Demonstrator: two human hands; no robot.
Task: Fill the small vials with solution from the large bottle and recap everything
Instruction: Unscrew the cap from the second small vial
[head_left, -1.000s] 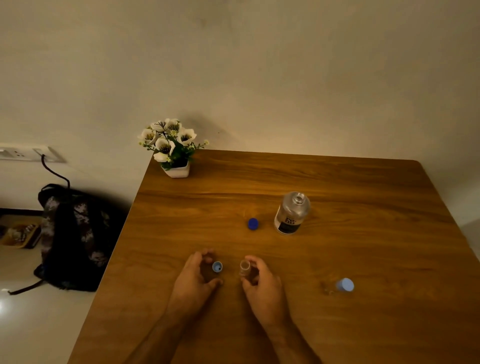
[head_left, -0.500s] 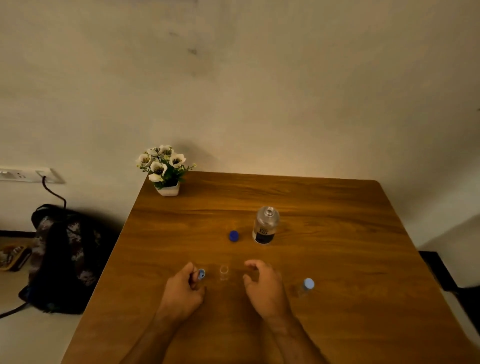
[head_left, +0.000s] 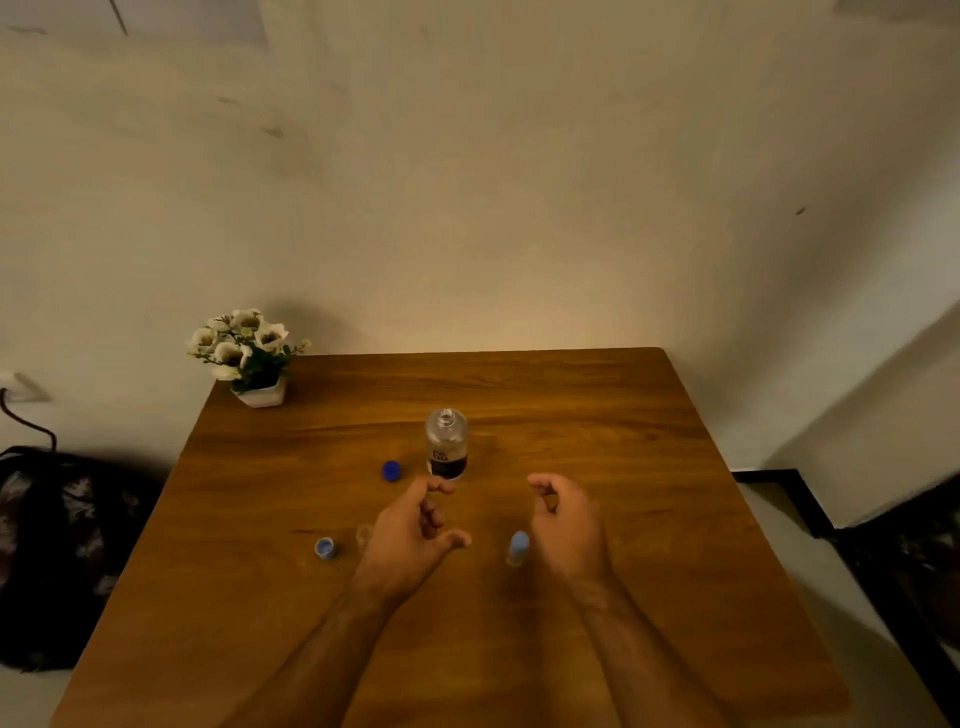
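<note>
Head view, dim warm light. Wooden table against a plain wall. Large clear glass bottle stands upright near the table centre, uncapped, neck open. Dark label on its lower half carries white lettering, too blurred to read, no brand legible. Dark blue bottle cap lies on the table just left of the bottle, apart from it.

Left hand is over the table in front of the bottle, fingers loosely curled, thumb out to the right, holding nothing. Its fingertips sit near the bottle's base in the frame; cannot tell if they touch. Right hand is to the right, fingers curved into a wide open C, empty, well apart from the bottle.

Small vial with a light blue cap stands upright between the two hands, just beside the right hand's heel, not gripped. Second small vial, clear and uncapped, stands just left of the left hand, faint and hard to make out. Its light blue cap lies on the table just left of that vial, open side up. Liquid level in either vial cannot be told.

White-flowered plant in a white pot sits on the far left corner. Dark backpack on the floor at left.
</note>
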